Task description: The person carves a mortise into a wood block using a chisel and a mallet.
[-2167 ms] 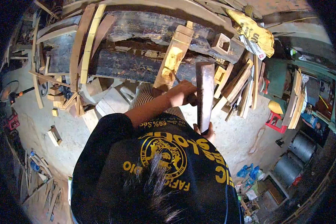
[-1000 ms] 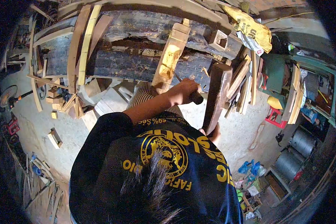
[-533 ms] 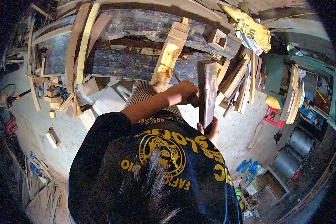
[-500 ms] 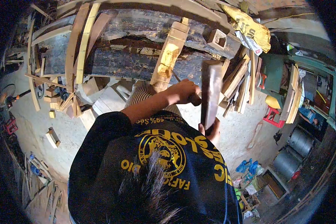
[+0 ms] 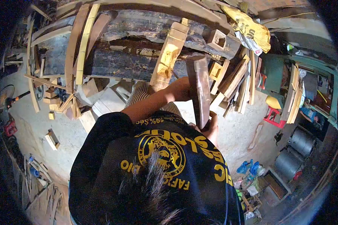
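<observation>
My left hand is closed around a chisel, whose thin blade points at the plank's near part; its handle is hidden. A long dark wooden mallet overlaps the left fingers in this view. At the mallet's lower end, my right hand is wrapped round it. Beyond the left hand, a light brown plank slopes across the dark log, with a pale cut recess lit in its surface. Its near end lies by my striped trouser leg.
A big dark log spans the back, with boards across its left side. Timber strips and a hollow wooden block are at right, below a yellow sack. Offcuts lie on the floor at left.
The mallet has swung left, its upper end dropping a little, and now covers part of my left hand. My right hand has shifted slightly left. The plank stays in place.
</observation>
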{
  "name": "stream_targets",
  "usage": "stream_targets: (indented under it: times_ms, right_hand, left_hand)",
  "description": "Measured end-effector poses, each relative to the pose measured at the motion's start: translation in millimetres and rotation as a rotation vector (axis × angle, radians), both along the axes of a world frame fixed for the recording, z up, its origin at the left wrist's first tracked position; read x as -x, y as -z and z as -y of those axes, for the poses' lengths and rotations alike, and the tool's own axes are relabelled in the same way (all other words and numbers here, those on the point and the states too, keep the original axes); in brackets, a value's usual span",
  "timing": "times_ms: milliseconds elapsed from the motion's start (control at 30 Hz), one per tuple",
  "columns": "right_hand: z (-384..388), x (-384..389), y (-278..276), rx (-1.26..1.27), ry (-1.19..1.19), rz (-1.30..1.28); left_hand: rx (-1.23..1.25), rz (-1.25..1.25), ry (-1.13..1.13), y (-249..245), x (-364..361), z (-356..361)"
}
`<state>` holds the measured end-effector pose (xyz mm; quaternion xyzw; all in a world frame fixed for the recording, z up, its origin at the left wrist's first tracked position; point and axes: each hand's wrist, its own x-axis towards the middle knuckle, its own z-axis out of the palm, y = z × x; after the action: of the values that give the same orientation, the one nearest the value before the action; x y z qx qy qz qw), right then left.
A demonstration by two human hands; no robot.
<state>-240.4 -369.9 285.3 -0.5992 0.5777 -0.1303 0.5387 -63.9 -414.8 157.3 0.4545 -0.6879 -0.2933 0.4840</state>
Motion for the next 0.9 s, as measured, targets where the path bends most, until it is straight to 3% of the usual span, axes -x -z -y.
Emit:
stream_targets:
  times_ms: [33,100,133,167,233,300,367,433,500,533,567,633,700,733,767,833,867,900]
  right_hand:
    - [-1.3,5.3,3.0,0.003,-0.001,-0.001]
    - [-10.5,18.6,12.8,0.156,0.076,0.192]
    - [-8.5,13.8,-2.4,0.026,0.072,0.357]
    - [-6.3,6.6,-12.8,0.067,0.056,0.398]
    - [-0.1,18.7,0.7,0.041,-0.034,0.230]
    - [-11.0,0.3,4.9,0.320,0.195,0.170]
    - [2.4,2.3,-11.8,-0.119,0.142,0.234]
    - [-12.1,11.5,13.6,0.321,0.063,0.192]
    - [-33.5,29.2,45.5,0.531,0.311,0.369]
    - [-46.8,60.6,68.7,0.180,0.424,0.048]
    - [-40.2,89.6,102.0,0.180,0.427,0.047]
    - [-6.6,35.9,58.6,0.179,0.189,-0.107]
    - [-4.8,-16.7,4.0,0.173,-0.057,-0.264]
    - [-6.3,-15.5,11.6,0.159,-0.035,-0.274]
    - [-7.4,-12.2,12.5,0.164,-0.044,-0.270]
    - [-17.2,-6.0,8.7,0.345,-0.040,-0.260]
    - [-19.9,14.6,35.0,0.590,-0.029,-0.140]
    - [-39.6,46.2,67.9,0.471,0.265,0.013]
  left_hand:
    - [0.078,-0.035,0.013,-2.7,-3.4,0.6]
    - [-0.098,-0.010,0.041,8.4,-4.0,-0.1]
    - [-0.085,0.001,-0.015,1.8,-4.7,-0.7]
    - [-0.128,0.017,-0.007,4.6,-3.9,0.1]
    - [-0.145,-0.016,-0.017,7.2,-3.1,1.0]
    - [-0.153,-0.029,-0.004,1.4,-5.3,0.9]
    - [-0.171,-0.037,-0.001,1.8,-7.2,0.6]
    - [-0.236,-0.020,-0.002,12.9,-5.9,4.5]
    - [-0.158,-0.076,-0.034,8.0,-10.2,2.2]
    - [-0.149,-0.127,-0.049,8.0,-12.0,1.7]
    - [-0.133,-0.176,-0.061,8.3,-13.5,2.8]
    - [-0.173,-0.227,-0.015,10.3,-12.0,3.7]
    - [-0.240,-0.104,-0.061,12.0,-7.1,2.9]
    - [-0.458,-0.034,0.054,3.5,-14.5,1.3]
    - [-0.313,0.035,-0.001,19.5,-7.0,-1.3]
    - [0.005,-0.086,-0.075,20.4,-9.2,-8.2]
    - [0.037,-0.129,0.000,25.9,-11.9,-8.8]
    - [-0.065,-0.075,-0.008,26.5,-9.5,-9.2]
